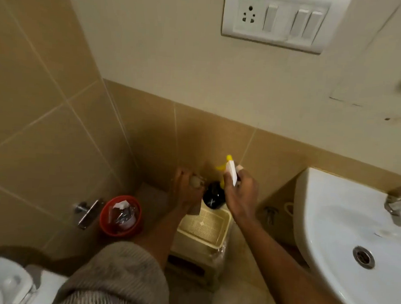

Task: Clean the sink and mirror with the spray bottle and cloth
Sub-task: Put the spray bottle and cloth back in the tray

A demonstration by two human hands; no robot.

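Observation:
My right hand [240, 193] grips the spray bottle [231, 174] by its white and yellow trigger head, low by the tiled wall; the bottle's body is hidden by the hand. My left hand [188, 190] holds a brownish cloth [196, 181] bunched in its fingers, just left of the bottle. Both hands hover over a cream plastic stool [202, 226]. The white sink [344, 229] with its drain [363, 257] lies at the right, apart from both hands. The mirror is out of view.
A dark round object [213, 196] stands at the back of the stool between my hands. A red bin [120, 215] with rubbish sits on the floor left of the stool. A metal tap [399, 201] hangs over the sink. A toilet [4, 283] fills the lower left corner; a switch plate [283, 21] is on the wall above.

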